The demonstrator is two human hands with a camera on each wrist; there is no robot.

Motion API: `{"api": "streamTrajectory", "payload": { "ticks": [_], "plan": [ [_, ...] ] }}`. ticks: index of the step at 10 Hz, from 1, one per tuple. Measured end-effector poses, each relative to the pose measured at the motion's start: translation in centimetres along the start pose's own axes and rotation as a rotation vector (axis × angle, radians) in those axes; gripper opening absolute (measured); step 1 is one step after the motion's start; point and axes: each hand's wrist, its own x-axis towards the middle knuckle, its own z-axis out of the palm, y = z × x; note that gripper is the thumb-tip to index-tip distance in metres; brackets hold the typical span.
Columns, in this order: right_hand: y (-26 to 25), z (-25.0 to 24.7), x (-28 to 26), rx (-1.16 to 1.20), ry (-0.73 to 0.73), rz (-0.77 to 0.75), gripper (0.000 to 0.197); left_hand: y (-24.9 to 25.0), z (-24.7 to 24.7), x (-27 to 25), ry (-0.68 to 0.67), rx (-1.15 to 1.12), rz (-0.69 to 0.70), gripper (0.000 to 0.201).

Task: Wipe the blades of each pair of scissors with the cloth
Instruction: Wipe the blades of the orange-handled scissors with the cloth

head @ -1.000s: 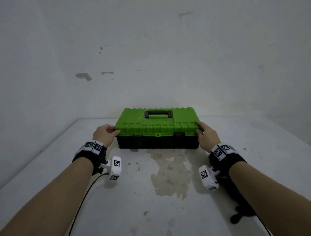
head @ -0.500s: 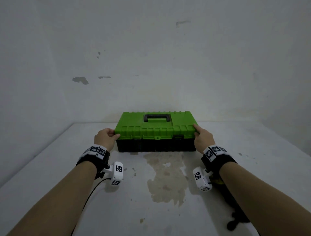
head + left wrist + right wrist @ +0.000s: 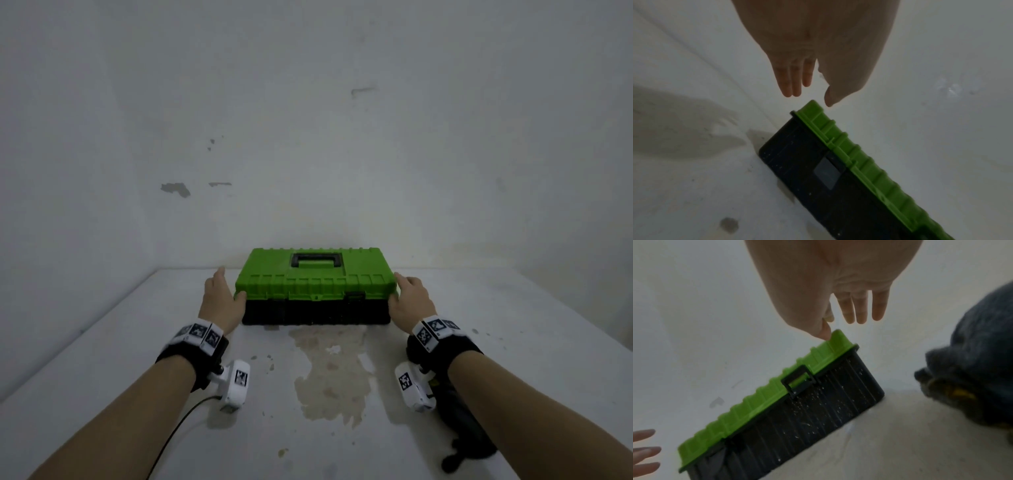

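Observation:
A closed toolbox (image 3: pixel 315 277) with a green lid and black base stands at the back of the white table (image 3: pixel 513 342). My left hand (image 3: pixel 221 298) lies beside its left end, fingers straight; in the left wrist view the left hand (image 3: pixel 807 95) has its thumb just short of the lid's corner on the toolbox (image 3: pixel 838 162). My right hand (image 3: pixel 409 298) flanks the right end. In the right wrist view the right hand (image 3: pixel 838 327) touches the lid corner of the toolbox (image 3: pixel 777 402) with its thumb. A dark grey cloth (image 3: pixel 469 435) lies under my right forearm. No scissors show.
A black latch (image 3: pixel 798 379) on the toolbox front is closed, and a black handle (image 3: pixel 317 260) lies flat in the lid. A brownish stain (image 3: pixel 332 373) marks the table before the box. White walls (image 3: pixel 308 137) close off the back and left.
Both hands have left the lid's front corners and slid out to the toolbox's ends with fingers straightened. The lid stays closed. The head view has tilted upward.

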Motion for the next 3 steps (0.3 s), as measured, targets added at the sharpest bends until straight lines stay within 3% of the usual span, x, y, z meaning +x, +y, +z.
{"api": "streamTrajectory", "payload": {
  "ticks": [1, 2, 3],
  "plan": [
    [0.2, -3.4, -1.8, 0.023, 0.016, -0.086, 0.044, 1.0, -1.8, -3.3, 0.013, 0.015, 0.108, 0.059],
    [0.6, -8.2, -5.1, 0.106, 0.136, -0.197, 0.032, 0.4, -4.4, -8.3, 0.046, 0.006, 0.222, 0.021],
    [0.6, -13.9, -10.1, 0.179, 0.295, -0.306, 0.021, -2.5, -6.7, -15.5, -0.008, 0.012, 0.165, 0.03]
  ]
}}
